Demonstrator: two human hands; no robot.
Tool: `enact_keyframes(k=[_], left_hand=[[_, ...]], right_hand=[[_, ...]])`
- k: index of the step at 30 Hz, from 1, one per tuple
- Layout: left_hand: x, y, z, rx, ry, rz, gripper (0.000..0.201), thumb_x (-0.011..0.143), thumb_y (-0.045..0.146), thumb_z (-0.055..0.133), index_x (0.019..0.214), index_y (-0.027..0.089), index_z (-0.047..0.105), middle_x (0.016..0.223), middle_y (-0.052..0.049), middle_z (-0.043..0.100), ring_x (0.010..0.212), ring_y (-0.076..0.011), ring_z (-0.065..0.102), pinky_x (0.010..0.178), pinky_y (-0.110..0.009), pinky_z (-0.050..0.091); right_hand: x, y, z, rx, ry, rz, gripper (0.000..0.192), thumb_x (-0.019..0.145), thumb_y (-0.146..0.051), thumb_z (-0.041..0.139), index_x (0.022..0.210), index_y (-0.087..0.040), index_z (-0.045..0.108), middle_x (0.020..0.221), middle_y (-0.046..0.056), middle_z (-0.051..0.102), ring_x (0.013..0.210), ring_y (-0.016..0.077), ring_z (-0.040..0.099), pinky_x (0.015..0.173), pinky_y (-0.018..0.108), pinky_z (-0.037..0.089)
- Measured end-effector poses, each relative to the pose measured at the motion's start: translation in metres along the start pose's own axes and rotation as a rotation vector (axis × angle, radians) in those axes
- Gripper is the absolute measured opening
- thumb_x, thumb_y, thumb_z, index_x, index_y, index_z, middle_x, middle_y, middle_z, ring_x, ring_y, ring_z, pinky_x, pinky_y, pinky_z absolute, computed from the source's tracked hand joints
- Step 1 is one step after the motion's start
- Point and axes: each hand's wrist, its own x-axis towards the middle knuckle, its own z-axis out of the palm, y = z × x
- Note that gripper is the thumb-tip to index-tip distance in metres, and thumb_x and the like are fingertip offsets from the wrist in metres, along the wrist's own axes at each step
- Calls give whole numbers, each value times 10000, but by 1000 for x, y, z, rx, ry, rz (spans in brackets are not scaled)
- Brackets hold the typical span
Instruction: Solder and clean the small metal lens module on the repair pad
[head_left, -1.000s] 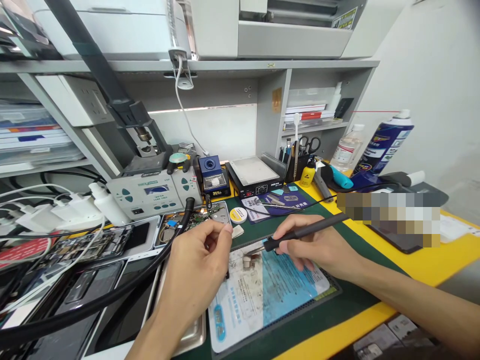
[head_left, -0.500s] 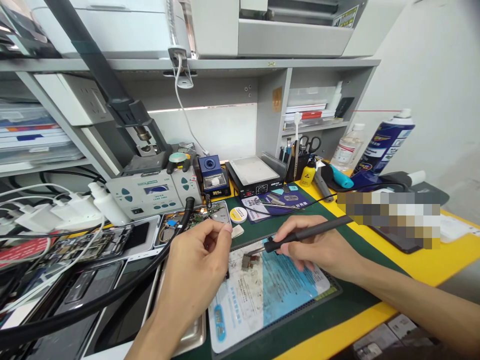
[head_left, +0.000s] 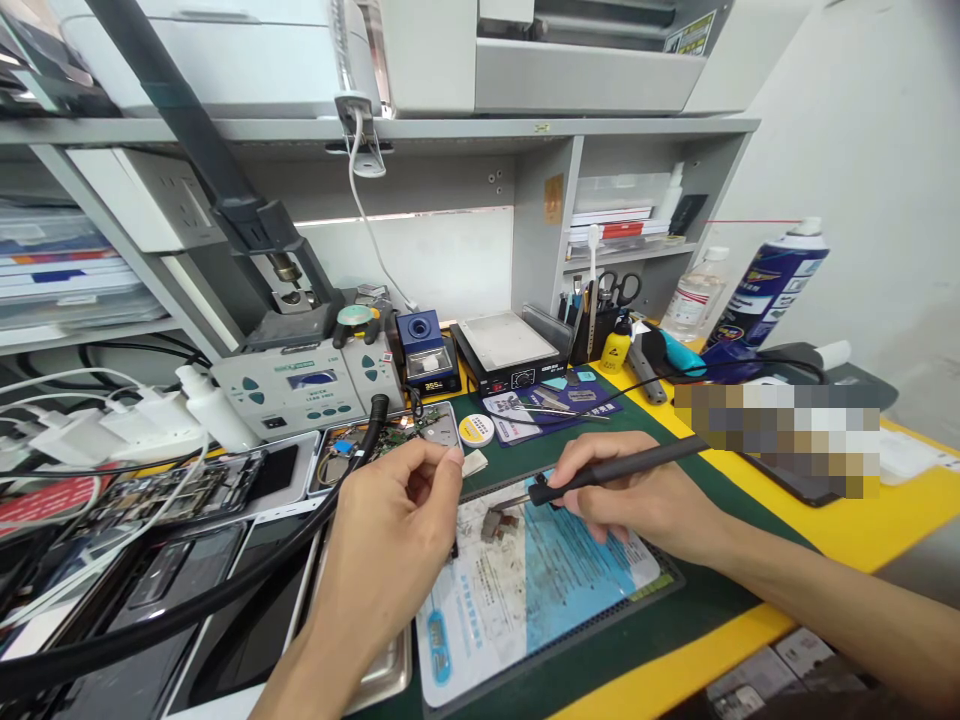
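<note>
Right hand: the right hand [head_left: 641,495] grips a black soldering iron [head_left: 611,467] like a pen, tip angled down toward a small component [head_left: 496,522].
Left hand: the left hand [head_left: 394,540] pinches its fingertips closed above the mat's left edge; what it grasps cannot be made out.
Component: it lies on the printed work mat [head_left: 525,590], just beyond the iron's tip, between both hands.
Tray: a metal tray [head_left: 337,462] behind the left hand holds circuit boards.
Pen cup: a black holder [head_left: 589,335] at the back carries scissors and brushes.
</note>
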Motion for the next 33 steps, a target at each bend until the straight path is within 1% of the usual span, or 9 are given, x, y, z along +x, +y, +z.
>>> enact_keyframes(k=[4,10,12,15,17,22,27,33], left_hand=[[1,0,0,0,3,4,362,873,537,579,730,215,659,495,71,398,472,-92,303,428,-207,242],[1,-1,0,1,3,4,360,868,535,584,719,217,659,500,67,427,473,-94,317,427,-206,244],[1,-1,0,1,1,2,360,865,536,584,718,217,661,503,64,435,477,-97,323,427,-207,244],[1,-1,0,4,-1,-2,360,860,537,584,712,218,661,503,60,435,482,-101,329,429,-207,245],[1,0,0,5,-6,-9,356,859,536,585,710,221,659,499,62,426,476,-101,325,428,-208,248],[0,0,0,7,-22,-21,356,856,547,585,712,230,658,491,66,401,470,-101,316,424,-208,250],[1,0,1,12,-30,-21,365,858,559,581,713,232,656,492,68,379,475,-101,290,430,-211,240],[0,0,0,11,-31,-23,369,858,553,580,714,223,655,501,62,387,479,-102,296,427,-212,227]], right_hand=[[-2,0,-2,-14,3,5,124,717,-144,679,820,-177,740,475,-26,627,363,90,512,350,166,383],[-2,1,-3,23,17,45,113,715,-179,685,823,-174,717,472,-16,638,317,93,466,320,183,357],[-1,1,-2,55,27,50,102,730,-197,707,829,-175,709,482,-13,641,323,98,478,320,187,364],[0,1,-2,97,58,63,105,745,-229,739,826,-177,697,586,12,690,344,97,501,315,188,371],[0,1,-3,97,50,60,94,751,-221,737,822,-176,696,618,19,702,349,96,506,315,190,377],[-2,2,-5,34,-4,22,72,756,-197,722,821,-174,705,491,-18,634,334,96,483,324,184,382],[-2,1,-4,-8,-17,4,71,763,-179,718,833,-169,713,487,-28,634,341,85,493,338,168,394],[-3,-1,-2,-30,-14,4,81,745,-146,708,825,-159,713,503,-27,640,370,87,527,347,157,392]])
